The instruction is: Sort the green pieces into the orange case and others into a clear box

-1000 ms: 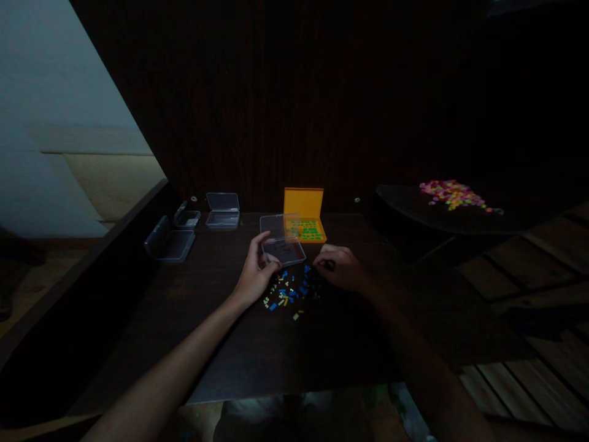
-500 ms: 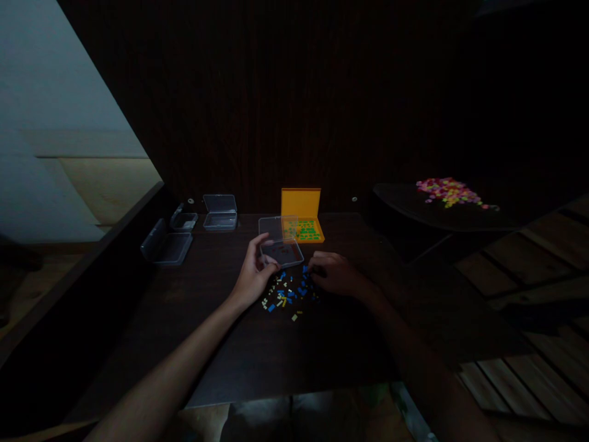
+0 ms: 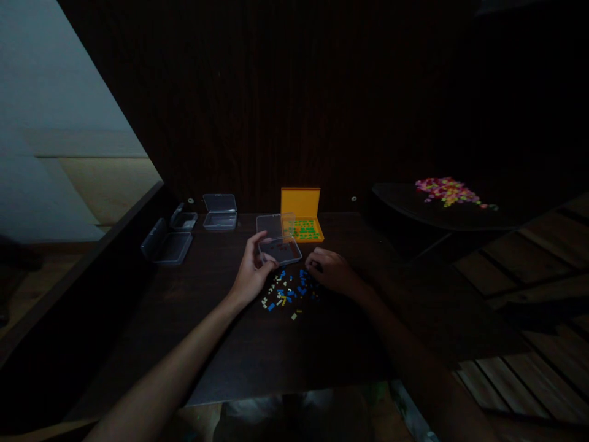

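A: Fingers?
B: Left hand (image 3: 251,274) is gripping an open clear plastic rectangular box (image 3: 289,260) by its left edge. Right hand (image 3: 332,270) is holding its fingers curled beside small loose blue, yellow and cream blocks (image 3: 302,274) on the dark wooden table (image 3: 257,356); can't tell if it's pinching any.
A: Containers?
B: Clear box is holding small dark-red pieces (image 3: 281,247). Just behind, an open orange-yellow box (image 3: 300,202) is holding green pieces (image 3: 307,231).

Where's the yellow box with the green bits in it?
In the head view, the yellow box sits open at the back of the table, a little right of middle, just behind the clear box the left hand holds.
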The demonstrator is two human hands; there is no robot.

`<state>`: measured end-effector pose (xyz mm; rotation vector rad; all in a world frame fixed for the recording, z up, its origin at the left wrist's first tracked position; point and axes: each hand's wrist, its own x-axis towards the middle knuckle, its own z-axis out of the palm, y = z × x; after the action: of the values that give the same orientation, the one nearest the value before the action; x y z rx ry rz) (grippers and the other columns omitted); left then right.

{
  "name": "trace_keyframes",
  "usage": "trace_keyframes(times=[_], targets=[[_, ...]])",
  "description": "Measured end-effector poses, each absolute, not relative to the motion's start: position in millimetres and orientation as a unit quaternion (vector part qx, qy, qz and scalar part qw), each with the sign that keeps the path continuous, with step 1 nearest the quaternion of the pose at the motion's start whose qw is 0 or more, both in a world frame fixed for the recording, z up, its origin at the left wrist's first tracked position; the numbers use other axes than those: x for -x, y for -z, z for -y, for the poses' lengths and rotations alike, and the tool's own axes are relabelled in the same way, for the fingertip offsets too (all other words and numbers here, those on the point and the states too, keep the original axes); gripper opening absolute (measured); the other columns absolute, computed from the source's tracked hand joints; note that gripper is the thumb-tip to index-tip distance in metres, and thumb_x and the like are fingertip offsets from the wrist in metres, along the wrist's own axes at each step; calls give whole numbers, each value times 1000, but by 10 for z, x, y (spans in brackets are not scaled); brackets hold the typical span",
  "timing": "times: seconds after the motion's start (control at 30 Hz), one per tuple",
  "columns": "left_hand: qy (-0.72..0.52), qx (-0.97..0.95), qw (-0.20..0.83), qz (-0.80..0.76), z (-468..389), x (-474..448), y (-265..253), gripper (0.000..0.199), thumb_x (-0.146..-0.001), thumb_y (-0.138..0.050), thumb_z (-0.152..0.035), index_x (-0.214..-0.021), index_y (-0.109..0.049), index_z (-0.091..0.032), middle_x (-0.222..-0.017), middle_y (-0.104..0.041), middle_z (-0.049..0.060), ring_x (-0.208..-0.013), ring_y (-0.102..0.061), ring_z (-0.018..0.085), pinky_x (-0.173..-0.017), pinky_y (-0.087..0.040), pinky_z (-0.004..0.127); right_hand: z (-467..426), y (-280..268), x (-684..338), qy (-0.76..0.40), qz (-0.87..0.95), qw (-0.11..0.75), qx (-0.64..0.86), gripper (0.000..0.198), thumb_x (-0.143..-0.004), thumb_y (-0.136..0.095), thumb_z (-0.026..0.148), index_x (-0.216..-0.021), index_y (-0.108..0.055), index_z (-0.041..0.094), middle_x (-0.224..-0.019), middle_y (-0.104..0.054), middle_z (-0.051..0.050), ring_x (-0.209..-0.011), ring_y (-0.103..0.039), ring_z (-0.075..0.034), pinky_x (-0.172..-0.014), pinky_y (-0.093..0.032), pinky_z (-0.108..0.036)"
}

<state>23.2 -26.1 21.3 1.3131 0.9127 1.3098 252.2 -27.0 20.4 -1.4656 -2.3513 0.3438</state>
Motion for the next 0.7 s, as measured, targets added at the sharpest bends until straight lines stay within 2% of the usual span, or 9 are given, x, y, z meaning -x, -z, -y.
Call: trace_keyframes(times=[0.23, 0.47, 0.7], targets=[[-545, -545, 515, -376, 270, -242, -230, 63, -71, -62, -9, -129, -44, -25, -128, -53, 8, -67, -60, 6, -67, -50, 25, 279, -182, -2523, -134, 834, 205, 494, 12, -84, -61, 17, -93, -68, 22, -89, -60, -2, -79, -57, -15, -72, -40, -27], [-541, -546, 516, -377, 278, -247, -251, 62, -70, -63, -10, -128, -44, -25, -127, -53, 8, -67, -60, 6, -66, -50, 25, 274, -173, -2517, -133, 845, 200, 478, 8, -86, -59, 17, -80, -64, 19, -81, -59, -1, -73, -54, -13, -68, -38, -25], [-539, -541, 522, -379, 270, -247, -227, 63, -69, -63, -10, -128, -45, -25, -126, -54, 8, -67, -61, 7, -65, -50, 25, 274, -192, -2521, -164, 840, 199, 477, 7, -86, -60, 16, -82, -64, 19, -84, -62, -2, -76, -56, -14, -71, -40, -26]])
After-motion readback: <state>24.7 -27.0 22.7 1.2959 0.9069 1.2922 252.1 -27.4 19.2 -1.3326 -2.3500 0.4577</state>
